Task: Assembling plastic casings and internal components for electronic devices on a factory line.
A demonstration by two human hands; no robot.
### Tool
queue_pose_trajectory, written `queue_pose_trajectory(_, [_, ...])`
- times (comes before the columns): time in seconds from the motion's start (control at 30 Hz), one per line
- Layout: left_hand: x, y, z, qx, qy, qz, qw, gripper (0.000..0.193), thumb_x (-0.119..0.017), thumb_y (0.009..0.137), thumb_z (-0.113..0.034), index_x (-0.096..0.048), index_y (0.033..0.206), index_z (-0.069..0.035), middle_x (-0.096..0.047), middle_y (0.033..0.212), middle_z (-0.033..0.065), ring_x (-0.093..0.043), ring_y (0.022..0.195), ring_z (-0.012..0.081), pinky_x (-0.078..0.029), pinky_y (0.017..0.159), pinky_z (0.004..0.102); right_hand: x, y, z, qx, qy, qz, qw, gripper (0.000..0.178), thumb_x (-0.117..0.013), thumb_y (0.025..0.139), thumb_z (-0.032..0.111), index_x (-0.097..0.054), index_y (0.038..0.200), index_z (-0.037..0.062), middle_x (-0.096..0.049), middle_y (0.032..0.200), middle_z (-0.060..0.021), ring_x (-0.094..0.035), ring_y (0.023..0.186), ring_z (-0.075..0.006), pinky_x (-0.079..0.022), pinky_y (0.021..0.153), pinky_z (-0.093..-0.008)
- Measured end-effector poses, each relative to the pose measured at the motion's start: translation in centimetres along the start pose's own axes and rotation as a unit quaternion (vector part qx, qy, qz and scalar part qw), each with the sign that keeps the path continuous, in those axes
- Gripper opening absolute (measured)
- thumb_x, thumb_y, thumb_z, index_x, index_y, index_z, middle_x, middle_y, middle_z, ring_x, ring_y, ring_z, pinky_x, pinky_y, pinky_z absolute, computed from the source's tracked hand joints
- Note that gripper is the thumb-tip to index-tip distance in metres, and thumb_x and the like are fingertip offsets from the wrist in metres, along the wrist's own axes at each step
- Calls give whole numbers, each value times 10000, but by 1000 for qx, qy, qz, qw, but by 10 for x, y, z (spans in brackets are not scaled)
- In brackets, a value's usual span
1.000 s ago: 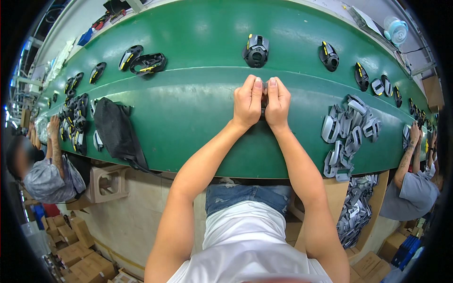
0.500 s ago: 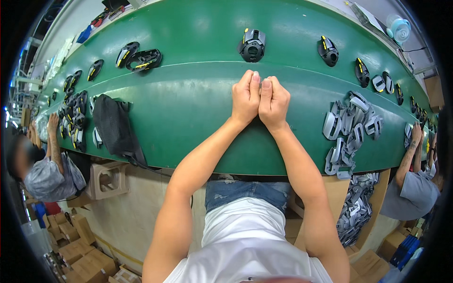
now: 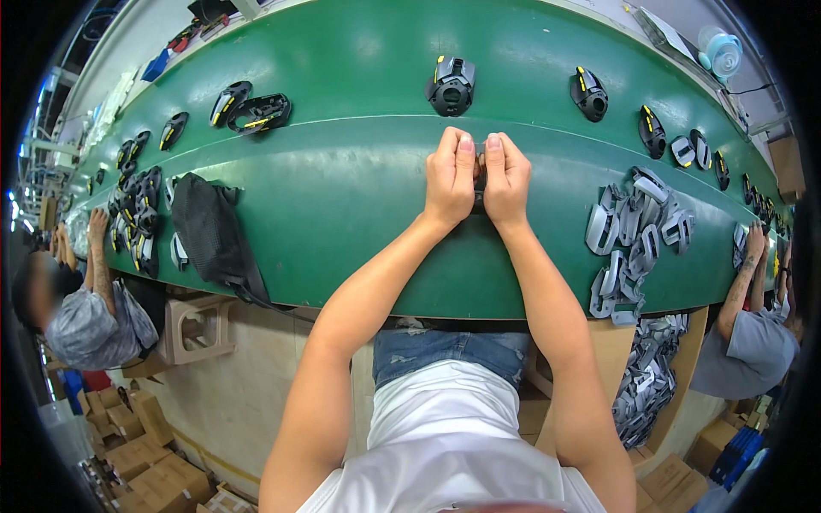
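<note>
Over the middle of the green bench my left hand [image 3: 451, 178] and my right hand [image 3: 505, 179] are side by side, thumbs up and fingers curled inward. Both are closed on a dark part [image 3: 479, 198] that shows only as a narrow strip between them; its kind is hidden by the fingers. Just beyond the hands a black and grey mouse shell [image 3: 451, 87] with a yellow accent lies on the far strip of the bench. To the right of my right hand is a loose pile of grey plastic mouse parts [image 3: 629, 224].
A black fabric bag [image 3: 205, 222] lies left on the green bench [image 3: 342, 214], near several mouse shells [image 3: 137, 209]. More shells line the far strip. Below right stands a carton [image 3: 606, 350] of grey parts. Co-workers sit at both sides; a stool [image 3: 195, 329] stands left.
My hands have drawn slightly apart, the right one shifting a little right, so the dark part shows between them. Mouse shells on the far strip have moved slightly left.
</note>
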State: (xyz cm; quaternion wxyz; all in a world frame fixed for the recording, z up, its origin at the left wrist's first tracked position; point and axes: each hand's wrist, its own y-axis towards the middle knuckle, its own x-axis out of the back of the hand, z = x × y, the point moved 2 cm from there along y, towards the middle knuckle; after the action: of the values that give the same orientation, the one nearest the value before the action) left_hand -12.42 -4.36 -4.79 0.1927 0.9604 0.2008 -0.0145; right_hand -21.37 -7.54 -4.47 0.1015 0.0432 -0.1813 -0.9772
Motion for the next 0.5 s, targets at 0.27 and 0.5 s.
queue_pose_trajectory(0.27, [17,21,-2,129,-112,70,983,150,-547,905,-153,-464,873,-32,-554,580,11,-397,449,22,-279,396,194,13,15,-6,-96,89,124,984,252,-486,914,141,-549,724,-13,-503,631,10,-426,597,-48,-343,530,-220])
queue_pose_trajectory(0.5, [28,28,3,135,-59,82,986,194,-608,868,-165,-477,839,-24,-541,524,9,-396,422,18,-266,382,197,14,19,-1,-137,55,153,977,137,-527,873,88,-587,892,-34,-615,746,-32,-546,667,-64,-432,587,-211])
